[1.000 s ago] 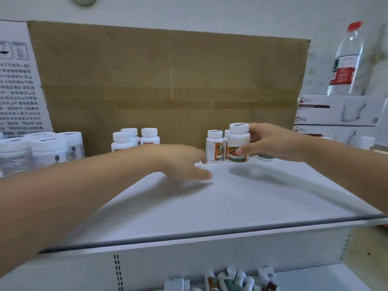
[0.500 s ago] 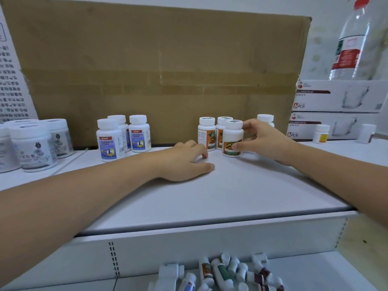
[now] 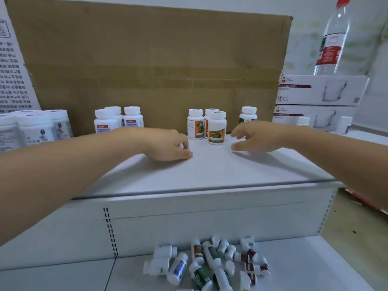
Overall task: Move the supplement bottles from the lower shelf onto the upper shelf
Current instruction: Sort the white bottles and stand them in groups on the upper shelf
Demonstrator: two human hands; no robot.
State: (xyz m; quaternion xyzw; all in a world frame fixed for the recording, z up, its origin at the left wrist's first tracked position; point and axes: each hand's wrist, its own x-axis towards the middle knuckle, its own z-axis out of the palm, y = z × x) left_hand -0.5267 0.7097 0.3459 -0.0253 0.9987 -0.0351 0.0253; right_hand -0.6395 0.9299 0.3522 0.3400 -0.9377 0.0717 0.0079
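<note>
Both hands, left hand (image 3: pixel 168 144) and right hand (image 3: pixel 255 135), rest loosely open and empty; a careless sweep could topple the orange-label bottle (image 3: pixel 216 128) between them.

Upper shelf (image 3: pixel 210 175) above, lower shelf (image 3: pixel 304 269) below and nearer the camera. On upper shelf: cardboard box (image 3: pixel 147 59) at back; three upright bottles (image 3: pixel 210 127) clustered mid-shelf before it; left hand (image 3: pixel 165 143) just left of them, right hand (image 3: pixel 258 135) just right, both apart from them. Another trio of bottles (image 3: pixel 117 119) further left. Pile of toppled bottles (image 3: pixel 210 263) on lower shelf.
</note>
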